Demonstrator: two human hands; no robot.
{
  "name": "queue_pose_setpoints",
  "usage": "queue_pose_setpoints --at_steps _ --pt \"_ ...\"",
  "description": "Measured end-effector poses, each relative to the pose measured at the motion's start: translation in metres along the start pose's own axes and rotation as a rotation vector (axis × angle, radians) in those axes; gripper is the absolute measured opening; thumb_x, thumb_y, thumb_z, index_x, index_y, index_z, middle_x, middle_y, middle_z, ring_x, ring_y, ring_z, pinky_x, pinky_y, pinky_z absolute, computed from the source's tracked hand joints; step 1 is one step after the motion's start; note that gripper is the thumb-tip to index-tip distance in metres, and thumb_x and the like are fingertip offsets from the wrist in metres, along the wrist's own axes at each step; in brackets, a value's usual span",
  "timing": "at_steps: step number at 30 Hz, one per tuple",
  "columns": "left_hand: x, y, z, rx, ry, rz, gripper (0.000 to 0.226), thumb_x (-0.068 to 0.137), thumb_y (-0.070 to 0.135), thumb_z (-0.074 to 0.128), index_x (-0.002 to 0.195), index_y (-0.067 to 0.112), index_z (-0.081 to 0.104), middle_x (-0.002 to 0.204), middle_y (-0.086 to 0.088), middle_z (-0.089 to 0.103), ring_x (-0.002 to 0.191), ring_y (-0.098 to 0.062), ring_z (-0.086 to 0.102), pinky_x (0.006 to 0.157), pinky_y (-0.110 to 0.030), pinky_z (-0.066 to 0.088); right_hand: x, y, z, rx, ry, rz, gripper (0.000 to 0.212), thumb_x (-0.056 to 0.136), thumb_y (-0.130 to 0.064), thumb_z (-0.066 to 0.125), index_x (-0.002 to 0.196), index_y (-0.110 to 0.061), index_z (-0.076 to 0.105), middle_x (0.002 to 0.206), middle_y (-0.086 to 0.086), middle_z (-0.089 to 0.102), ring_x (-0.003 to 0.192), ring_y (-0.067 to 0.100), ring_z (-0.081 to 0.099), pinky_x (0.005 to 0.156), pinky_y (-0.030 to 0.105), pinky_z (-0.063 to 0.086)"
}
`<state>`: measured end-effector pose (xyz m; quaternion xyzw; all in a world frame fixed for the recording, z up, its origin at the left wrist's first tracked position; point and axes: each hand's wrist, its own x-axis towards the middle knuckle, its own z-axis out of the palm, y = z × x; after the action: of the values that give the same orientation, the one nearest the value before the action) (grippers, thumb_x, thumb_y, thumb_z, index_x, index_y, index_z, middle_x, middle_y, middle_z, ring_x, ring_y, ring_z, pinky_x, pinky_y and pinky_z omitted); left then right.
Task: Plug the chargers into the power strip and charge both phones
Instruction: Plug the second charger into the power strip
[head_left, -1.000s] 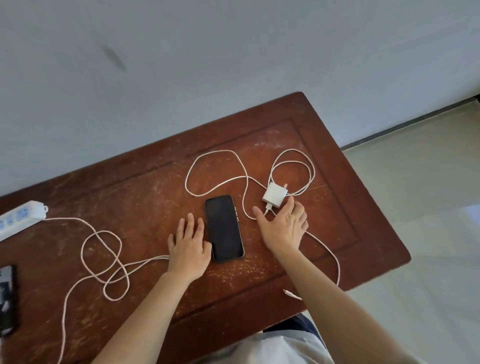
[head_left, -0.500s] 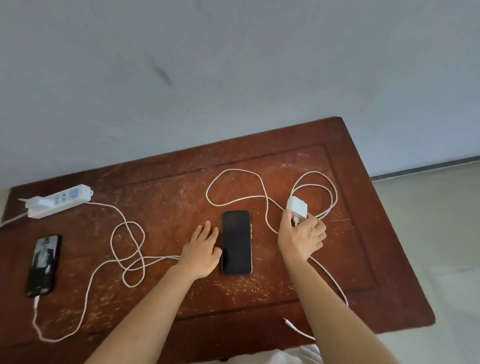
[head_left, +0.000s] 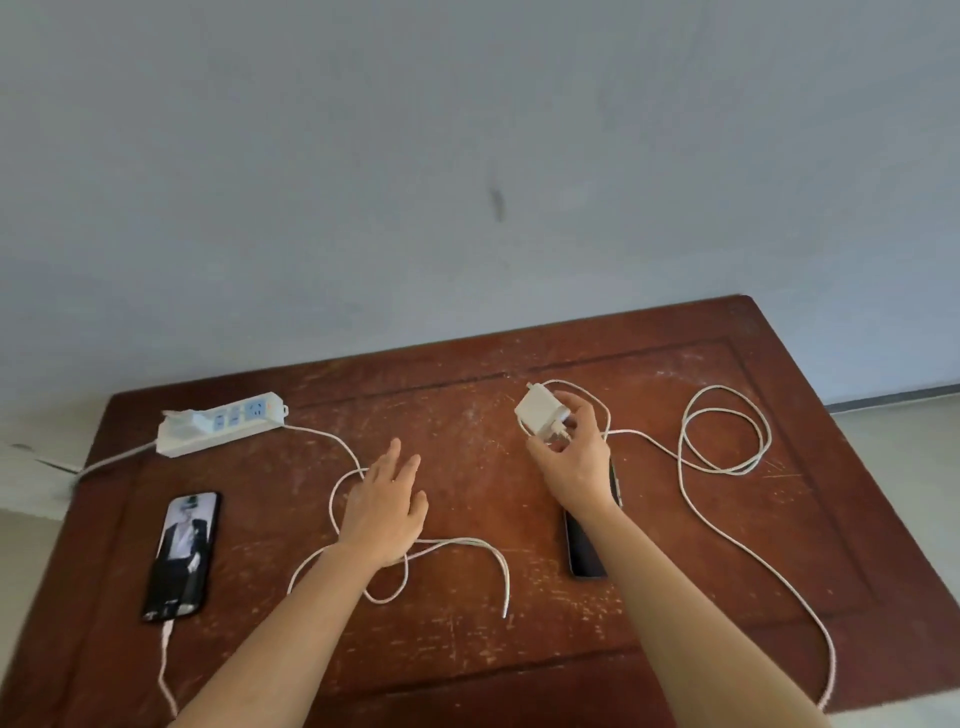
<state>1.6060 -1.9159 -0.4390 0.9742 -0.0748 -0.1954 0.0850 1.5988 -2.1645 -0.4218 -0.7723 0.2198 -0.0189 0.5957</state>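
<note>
My right hand (head_left: 571, 457) holds a white charger block (head_left: 537, 413) lifted above the table, its prongs pointing up-left. The charger's white cable (head_left: 727, 467) trails right in loops. Under my right forearm lies a dark phone (head_left: 584, 545), partly hidden. My left hand (head_left: 387, 506) hovers open over the other white cable (head_left: 452, 543). A white power strip (head_left: 223, 423) sits at the far left with one charger plugged into its left end. A lit phone (head_left: 182, 556) lies at the left with a cable in its bottom end.
The brown wooden table (head_left: 467, 649) stands against a grey wall (head_left: 467, 156). Its right edge drops to a pale floor (head_left: 909, 441). The power strip's own cord (head_left: 109, 460) runs off the table's left edge.
My right hand has lifted the charger block off the table and carried it left, past the dark phone. My left hand has moved left and forward. The view has swung left.
</note>
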Motion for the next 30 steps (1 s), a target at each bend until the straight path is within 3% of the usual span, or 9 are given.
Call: queue_pose_setpoints --at_steps 5,9,13,15,18,22,25,27,30 --pt "-0.013 -0.103 -0.028 -0.017 0.075 -0.035 0.06 0.102 0.041 0.042 0.155 0.021 0.023 0.169 -0.007 0.004 0.152 -0.029 0.016 0.116 -0.049 0.03 -0.019 -0.035 0.091 -0.113 -0.166 -0.054 0.067 0.079 -0.026 0.085 0.135 -0.03 0.049 0.114 -0.007 0.061 0.103 0.013 0.068 0.061 0.014 0.057" --pt "-0.018 -0.171 -0.041 0.009 0.098 -0.119 0.065 0.101 0.042 0.044 0.156 0.021 0.018 0.168 -0.013 -0.001 0.153 -0.033 0.011 0.118 -0.049 0.029 -0.021 -0.062 0.159 -0.282 -0.301 -0.116 0.07 0.078 -0.033 0.085 0.137 -0.029 0.048 0.113 -0.01 0.06 0.092 -0.002 0.059 0.056 0.003 0.044" --pt "-0.011 -0.22 -0.049 0.002 0.1 -0.184 0.066 0.101 0.041 0.044 0.156 0.017 0.017 0.167 -0.017 0.003 0.152 -0.035 0.011 0.116 -0.051 0.03 -0.015 -0.085 0.215 -0.458 -0.393 -0.23 0.066 0.081 -0.039 0.08 0.137 -0.028 0.046 0.122 -0.005 0.065 0.096 0.013 0.069 0.074 0.024 0.057" --pt "-0.004 -0.236 -0.05 -0.009 0.067 -0.187 0.065 0.101 0.039 0.042 0.156 0.016 0.017 0.167 -0.015 0.006 0.151 -0.034 0.015 0.115 -0.05 0.032 -0.008 -0.097 0.238 -0.578 -0.425 -0.316 0.063 0.083 -0.035 0.079 0.137 -0.027 0.049 0.129 -0.003 0.064 0.102 0.019 0.07 0.085 0.037 0.058" --pt "0.007 -0.247 -0.049 0.012 0.052 -0.124 0.063 0.101 0.035 0.043 0.155 0.015 0.018 0.166 -0.015 0.013 0.147 -0.034 0.026 0.111 -0.046 0.038 0.008 -0.113 0.268 -0.76 -0.469 -0.466 0.061 0.085 -0.031 0.077 0.14 -0.022 0.053 0.138 -0.001 0.054 0.108 0.023 0.067 0.086 0.04 0.056" --pt "0.02 -0.253 -0.053 0.03 0.242 0.058 0.058 0.094 0.022 0.057 0.147 0.009 0.039 0.153 -0.023 0.036 0.115 -0.036 0.058 0.086 -0.045 0.056 0.028 -0.13 0.299 -0.843 -0.518 -0.495 0.064 0.086 -0.03 0.072 0.145 -0.019 0.049 0.139 0.003 0.057 0.113 0.028 0.065 0.09 0.043 0.054" --pt "0.033 -0.259 -0.053 0.037 0.296 0.111 0.07 0.091 0.019 0.06 0.154 0.012 0.03 0.164 -0.019 0.019 0.099 -0.029 0.061 0.072 -0.039 0.058 0.038 -0.135 0.314 -0.861 -0.536 -0.484 0.063 0.086 -0.033 0.072 0.142 -0.02 0.049 0.133 0.003 0.061 0.114 0.024 0.064 0.09 0.04 0.051" --pt "0.04 -0.262 -0.046 0.061 0.251 0.095 0.075 0.094 0.022 0.057 0.157 0.015 0.017 0.168 -0.014 0.008 0.105 -0.028 0.059 0.075 -0.038 0.057 0.044 -0.135 0.322 -0.867 -0.565 -0.479 0.058 0.087 -0.031 0.071 0.141 -0.021 0.052 0.134 0.001 0.062 0.116 0.022 0.063 0.092 0.038 0.05" --pt "0.04 -0.268 -0.035 0.078 0.18 0.045 0.071 0.094 0.025 0.057 0.155 0.018 0.022 0.163 -0.019 0.02 0.122 -0.033 0.052 0.09 -0.045 0.054 0.047 -0.133 0.333 -0.934 -0.655 -0.485 0.057 0.09 -0.028 0.067 0.144 -0.026 0.052 0.139 -0.003 0.06 0.12 0.019 0.06 0.098 0.04 0.049"
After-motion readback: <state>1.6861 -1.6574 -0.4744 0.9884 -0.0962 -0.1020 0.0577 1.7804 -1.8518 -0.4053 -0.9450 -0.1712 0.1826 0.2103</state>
